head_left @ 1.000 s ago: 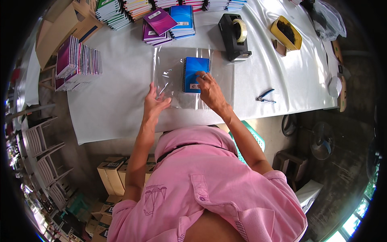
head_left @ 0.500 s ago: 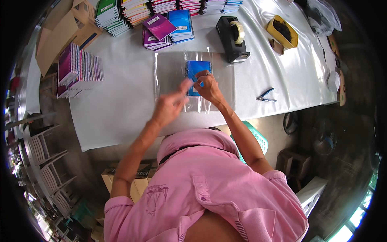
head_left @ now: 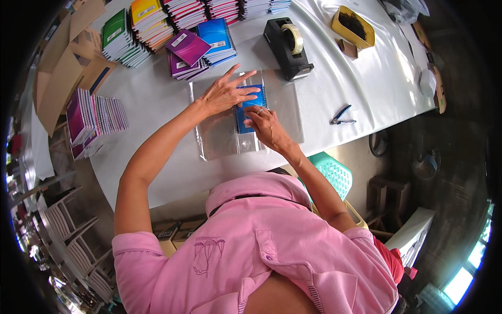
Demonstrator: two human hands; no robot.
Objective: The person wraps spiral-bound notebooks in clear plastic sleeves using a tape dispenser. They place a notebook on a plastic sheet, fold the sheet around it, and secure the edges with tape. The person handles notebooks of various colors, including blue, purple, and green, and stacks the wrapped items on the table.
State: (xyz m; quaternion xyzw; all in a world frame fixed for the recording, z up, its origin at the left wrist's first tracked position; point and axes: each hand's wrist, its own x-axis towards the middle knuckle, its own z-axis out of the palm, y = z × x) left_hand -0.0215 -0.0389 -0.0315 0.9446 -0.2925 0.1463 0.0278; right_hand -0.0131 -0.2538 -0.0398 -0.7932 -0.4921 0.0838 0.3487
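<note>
A small blue spiral-bound notebook lies on a clear plastic sheet with shiny creases, flat on the white-covered table. My left hand is open over its upper left part, fingers spread toward the far right. My right hand, a ring on one finger, rests on the notebook's lower right with its fingers bent together. Whatever may be pinched in them is hidden.
Beyond the sheet stand a black tape dispenser, purple notebooks and blue notebooks. More purple notebooks are stacked at left, near a cardboard box. Blue-handled cutters and a yellow tub are at right.
My left hand has moved up and across from the notebook's left side, its fingers now spread over it. My right hand has shifted down the notebook. The whole view has turned slightly.
</note>
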